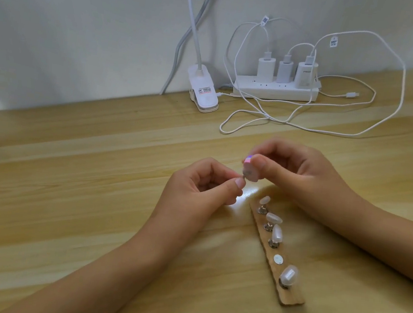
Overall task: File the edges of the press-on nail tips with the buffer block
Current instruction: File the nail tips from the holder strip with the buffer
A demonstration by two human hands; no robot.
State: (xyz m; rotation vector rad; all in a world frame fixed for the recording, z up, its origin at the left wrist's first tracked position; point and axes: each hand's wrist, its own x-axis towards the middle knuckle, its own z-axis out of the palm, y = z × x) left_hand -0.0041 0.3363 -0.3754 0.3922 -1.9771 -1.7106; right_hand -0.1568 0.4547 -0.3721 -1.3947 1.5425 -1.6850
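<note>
My right hand (pixel 299 175) grips a small pink buffer block (pixel 327 180) between thumb and fingers, above the table's middle. My left hand (pixel 204 184) pinches the metal stand of a nail tip (pixel 323 183), and the tip lies against the block's face. A wooden holder strip (pixel 287 293) lies on the table to the right of my left wrist. Several pearly white nail tips stand on it on small metal stands, the nearest one (pixel 289 275) at its front end. One round mount (pixel 278 259) on the strip is bare.
A white power strip (pixel 276 89) with three chargers sits at the back by the wall, and its white cables (pixel 307 128) loop over the table behind my hands. A white clip lamp base (pixel 203 88) stands to its left. The wooden table (pixel 66 191) spreads around my arms.
</note>
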